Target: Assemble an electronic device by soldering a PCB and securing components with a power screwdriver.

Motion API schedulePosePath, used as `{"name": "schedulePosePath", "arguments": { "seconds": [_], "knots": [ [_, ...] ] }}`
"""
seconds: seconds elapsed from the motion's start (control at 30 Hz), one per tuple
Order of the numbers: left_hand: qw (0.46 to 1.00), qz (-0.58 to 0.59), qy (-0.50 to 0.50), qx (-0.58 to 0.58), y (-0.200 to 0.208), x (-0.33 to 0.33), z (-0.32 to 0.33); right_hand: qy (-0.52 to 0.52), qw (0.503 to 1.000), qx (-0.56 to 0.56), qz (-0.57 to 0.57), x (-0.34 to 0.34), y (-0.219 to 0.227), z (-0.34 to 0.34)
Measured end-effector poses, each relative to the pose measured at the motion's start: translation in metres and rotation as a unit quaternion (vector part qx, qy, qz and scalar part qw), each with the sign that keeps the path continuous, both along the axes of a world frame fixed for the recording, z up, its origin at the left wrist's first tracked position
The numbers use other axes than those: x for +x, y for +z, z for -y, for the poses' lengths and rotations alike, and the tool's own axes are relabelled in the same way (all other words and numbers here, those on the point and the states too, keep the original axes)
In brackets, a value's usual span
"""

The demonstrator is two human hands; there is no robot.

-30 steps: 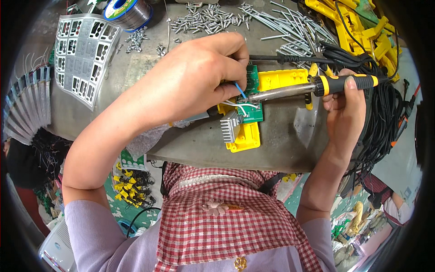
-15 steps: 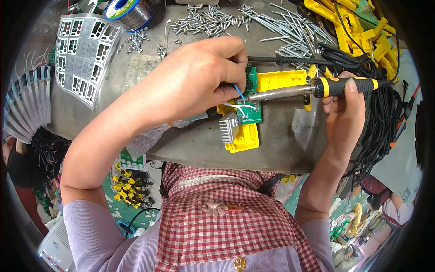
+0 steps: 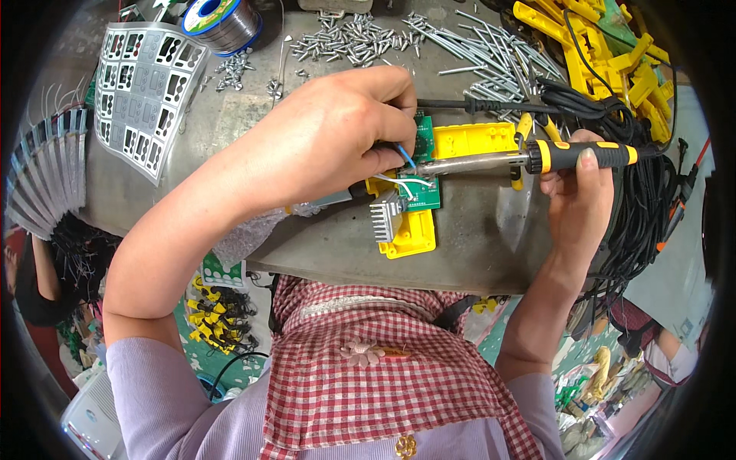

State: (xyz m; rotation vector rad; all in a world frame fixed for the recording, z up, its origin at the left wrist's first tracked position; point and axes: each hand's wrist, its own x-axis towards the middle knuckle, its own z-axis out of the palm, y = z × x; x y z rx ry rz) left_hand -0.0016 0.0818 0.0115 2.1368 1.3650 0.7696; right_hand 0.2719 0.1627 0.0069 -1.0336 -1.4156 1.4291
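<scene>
My right hand [image 3: 580, 184] is closed round the black and yellow handle of a soldering iron [image 3: 586, 156]. The iron's metal barrel points left, and its tip reaches the green circuit board [image 3: 423, 197] near the blue wire's end. Over the board's left side, my left hand [image 3: 360, 123] pinches the blue wire [image 3: 405, 156] between thumb and fingers. White wires [image 3: 395, 179] run onto the board below it. A finned metal heat sink [image 3: 386, 221] sits at the board's lower left. Beneath lie yellow plastic housing parts [image 3: 412, 238], partly covered by the board and hand.
Loose screws [image 3: 353, 38] and long bolts [image 3: 491, 54] lie at the back. A solder spool [image 3: 222, 27] stands beside a sheet of labels [image 3: 146, 96]. At right are yellow plastic parts [image 3: 632, 69], coiled black cables [image 3: 640, 207] and yellow-handled pliers [image 3: 521, 130]. A person's arm shows far left.
My right hand and the soldering iron's handle have shifted slightly left and down, while the tip stays at the board. My left hand keeps its pinch on the blue wire.
</scene>
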Motion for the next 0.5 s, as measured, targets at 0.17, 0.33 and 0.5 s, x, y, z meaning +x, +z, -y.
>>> {"name": "schedulePosePath", "arguments": {
  "seconds": [0.17, 0.33, 0.5],
  "knots": [
    [1.000, -0.011, -0.011, -0.003, 0.0008, -0.0007, -0.0015, -0.004, 1.000, 0.003, 0.007, -0.0017, 0.0022, 0.0017],
    [1.000, -0.008, -0.022, 0.011, 0.0010, -0.0008, -0.0018, 0.018, 0.999, -0.001, -0.032, 0.0015, -0.0055, -0.0006],
    [0.998, -0.023, -0.038, 0.038, -0.0018, -0.0024, -0.0032, 0.002, 0.999, -0.006, -0.032, 0.0017, -0.0055, 0.0010]
  ]
}}
